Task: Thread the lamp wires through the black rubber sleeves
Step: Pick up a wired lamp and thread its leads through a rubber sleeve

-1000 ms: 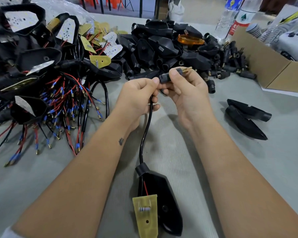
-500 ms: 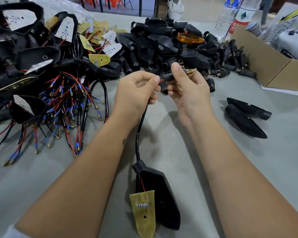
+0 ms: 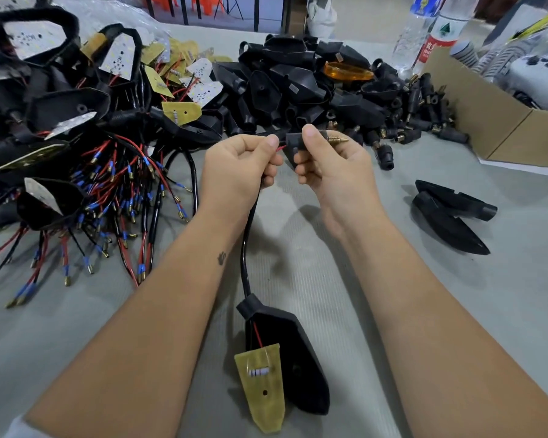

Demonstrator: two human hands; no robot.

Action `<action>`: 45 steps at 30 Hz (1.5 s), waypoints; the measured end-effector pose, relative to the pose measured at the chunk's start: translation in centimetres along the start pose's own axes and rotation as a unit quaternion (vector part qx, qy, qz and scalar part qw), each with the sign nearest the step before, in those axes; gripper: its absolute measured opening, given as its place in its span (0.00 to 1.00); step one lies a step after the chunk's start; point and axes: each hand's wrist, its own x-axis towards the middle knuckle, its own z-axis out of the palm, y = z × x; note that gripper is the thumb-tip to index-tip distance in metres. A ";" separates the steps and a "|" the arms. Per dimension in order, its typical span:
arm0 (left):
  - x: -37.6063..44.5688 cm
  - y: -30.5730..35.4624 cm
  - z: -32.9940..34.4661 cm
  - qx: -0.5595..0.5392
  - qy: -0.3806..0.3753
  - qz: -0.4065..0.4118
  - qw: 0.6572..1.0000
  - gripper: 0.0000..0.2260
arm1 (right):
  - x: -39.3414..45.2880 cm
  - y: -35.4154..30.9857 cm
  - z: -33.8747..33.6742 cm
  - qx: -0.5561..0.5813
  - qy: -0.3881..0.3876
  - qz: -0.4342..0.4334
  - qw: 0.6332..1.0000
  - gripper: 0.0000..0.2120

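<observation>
From the head camera, the left hand is curled into a loose fist, thumb and forefinger pinching a thin red wire at its tip while the lower fingers wrap the black cable that drops from it. Just to its right, almost touching, the right hand pinches a black rubber sleeve between thumb and fingers; the red wire bridges the small gap between the two hands and meets the sleeve's near end. A brass threaded stud sticks out of the sleeve on the far side of the right thumb.

The cable hangs down from the left hand, between the forearms, to a black lamp housing lying on the grey table cover below both wrists. A yellow circuit board with a striped resistor rests tilted against the housing's near edge, a red lead running into it.

Left of the left hand sprawls a tangle of wired lamp assemblies with red and black leads and blue-collared terminals. Beyond both hands sits a heap of empty black housings, an orange lens among them, and loose sleeves beyond the right hand. Right of the right hand lie two black housing shells; further up stands a cardboard box and two plastic bottles.
</observation>
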 end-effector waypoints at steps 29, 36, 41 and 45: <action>-0.2 -0.5 0.4 0.024 -0.015 0.002 1.000 0.08 | -0.3 0.0 0.2 0.065 -0.021 0.073 0.995 0.07; -0.2 -0.1 0.0 -0.015 -0.051 0.005 0.999 0.06 | -0.4 -0.5 0.0 0.155 -0.046 0.094 0.982 0.07; -0.3 0.3 -0.1 -0.020 -0.027 0.009 0.999 0.06 | -0.6 -0.7 0.0 0.158 -0.058 0.083 0.982 0.03; -0.5 0.3 -0.2 -0.003 -0.045 0.035 0.998 0.06 | -0.5 -0.7 0.0 0.120 -0.041 0.055 0.990 0.04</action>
